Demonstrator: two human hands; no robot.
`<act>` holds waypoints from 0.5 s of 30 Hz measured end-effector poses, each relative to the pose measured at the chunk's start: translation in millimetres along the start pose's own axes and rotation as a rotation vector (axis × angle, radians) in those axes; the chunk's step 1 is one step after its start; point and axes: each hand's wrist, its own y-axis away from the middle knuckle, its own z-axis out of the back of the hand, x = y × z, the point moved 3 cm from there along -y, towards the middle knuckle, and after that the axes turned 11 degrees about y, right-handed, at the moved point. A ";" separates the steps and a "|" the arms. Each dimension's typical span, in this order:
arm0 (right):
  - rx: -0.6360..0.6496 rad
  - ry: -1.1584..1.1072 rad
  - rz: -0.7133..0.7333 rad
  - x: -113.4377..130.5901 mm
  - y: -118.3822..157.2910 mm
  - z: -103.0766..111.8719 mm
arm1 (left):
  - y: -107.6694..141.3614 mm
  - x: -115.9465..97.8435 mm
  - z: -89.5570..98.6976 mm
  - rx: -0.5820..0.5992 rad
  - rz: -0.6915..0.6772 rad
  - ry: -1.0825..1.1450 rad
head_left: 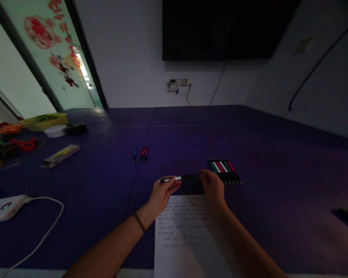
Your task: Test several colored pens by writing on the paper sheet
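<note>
Left hand [164,191] nearly closed, the person at the table [104,216] has a black-and-white pen [178,178] pinched between thumb and fingers, held almost level with its dark end pointing toward the other hand. That right hand [213,187] sits just past the dark end, fingers curled inward; from where I stand I can't tell whether it has hold of anything, or whether it touches the pen.

Right beside the right hand, beyond its knuckles and to its right, lies a row of pens [221,167], set close together and slanting the same way, with green, white and pinkish-red barrels and black lower parts. Past the left hand and a bit to its left, three more lie on the purple top: a blue pen [135,154] and, just beside it, a pair of pinkish-red pens [146,155].

Under the wrists, on the near side of both hands, is a paper sheet [181,253] covered in handwriting too blurred for me to read. A dark band [139,222] circles the left wrist. Well off to the left of the left hand I see a white device [7,208] with a white cable [50,229] curling from it, and farther beyond, a small long box [61,155] lying at an angle.
</note>
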 end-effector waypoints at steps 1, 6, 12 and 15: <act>0.043 -0.213 -0.091 -0.4 0.6 -2.7 | 0.1 -0.1 -0.3 -0.006 0.001 0.004; 0.383 -0.931 -0.510 9.2 13.4 -22.0 | 1.1 0.3 -1.2 -0.005 0.016 -0.004; 0.657 -0.915 -0.600 26.9 29.3 -25.0 | 3.7 1.8 -4.4 0.090 0.079 -0.108; 0.734 -0.822 -0.542 30.0 32.3 -23.7 | 6.6 2.1 -8.0 0.121 0.104 -0.188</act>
